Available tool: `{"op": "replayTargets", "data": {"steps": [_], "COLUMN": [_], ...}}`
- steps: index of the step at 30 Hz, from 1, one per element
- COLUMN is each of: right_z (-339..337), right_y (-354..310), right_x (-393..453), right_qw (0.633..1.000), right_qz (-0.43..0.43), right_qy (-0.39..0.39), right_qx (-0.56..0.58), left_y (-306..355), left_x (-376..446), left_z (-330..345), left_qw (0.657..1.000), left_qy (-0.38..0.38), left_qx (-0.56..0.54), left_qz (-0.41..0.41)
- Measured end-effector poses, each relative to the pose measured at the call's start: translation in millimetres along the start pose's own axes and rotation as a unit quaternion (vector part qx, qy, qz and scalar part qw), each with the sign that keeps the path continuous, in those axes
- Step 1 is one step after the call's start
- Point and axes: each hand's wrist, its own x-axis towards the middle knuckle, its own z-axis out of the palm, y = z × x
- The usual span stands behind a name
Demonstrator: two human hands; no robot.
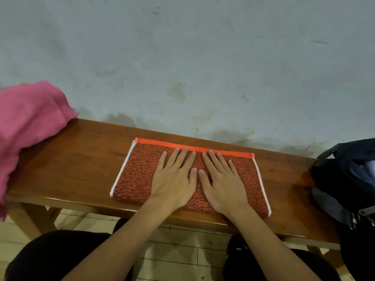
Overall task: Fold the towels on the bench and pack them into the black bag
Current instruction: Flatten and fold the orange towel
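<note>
An orange towel [138,175] with white side edges lies folded flat in the middle of the wooden bench [81,155]. My left hand [174,179] and my right hand [221,181] lie side by side on its centre, palms down, fingers straight and pointing at the wall, thumbs almost touching. A crumpled pink towel [28,122] is heaped on the bench's left end and hangs over the front edge. The black bag [349,179] stands on the right end of the bench, its top partly open, cut off by the frame edge.
A stained grey wall [203,57] rises right behind the bench. Bare wood shows between the orange towel and the pink towel, and between the orange towel and the bag. My dark-clothed knees [60,254] are below the bench front, over a pale plank floor.
</note>
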Motion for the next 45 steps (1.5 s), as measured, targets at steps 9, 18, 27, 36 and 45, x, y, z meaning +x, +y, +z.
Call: {"op": "replayTargets", "data": {"steps": [9, 18, 27, 36, 45], "right_z": [-6.3, -5.1, -5.6, -4.2, -4.4], "right_y": [6.9, 6.9, 4.7, 4.2, 0.8], "right_x": [0.1, 0.2, 0.7, 0.0, 1.7], "right_qw": [1.0, 1.0, 0.999, 1.0, 0.999], "right_qz": [0.013, 0.011, 0.016, 0.016, 0.019], "right_qy": [-0.026, -0.022, -0.023, -0.017, -0.026], "right_qx": [-0.007, -0.007, -0.018, -0.016, -0.023], "left_y": [-47.4, -77.0, -80.6, -101.1, -91.5], "left_x": [4.0, -4.4, -9.2, -0.6, 2.8], "left_z": [-8.9, -36.7, -64.9, -64.7, -71.6], "left_qw": [0.997, 0.981, 0.962, 0.939, 0.878], "left_qy": [-0.001, -0.038, -0.037, -0.071, 0.049], "left_qx": [0.022, -0.035, -0.081, -0.178, -0.403], "left_qz": [-0.073, -0.189, -0.258, -0.286, -0.256]}}
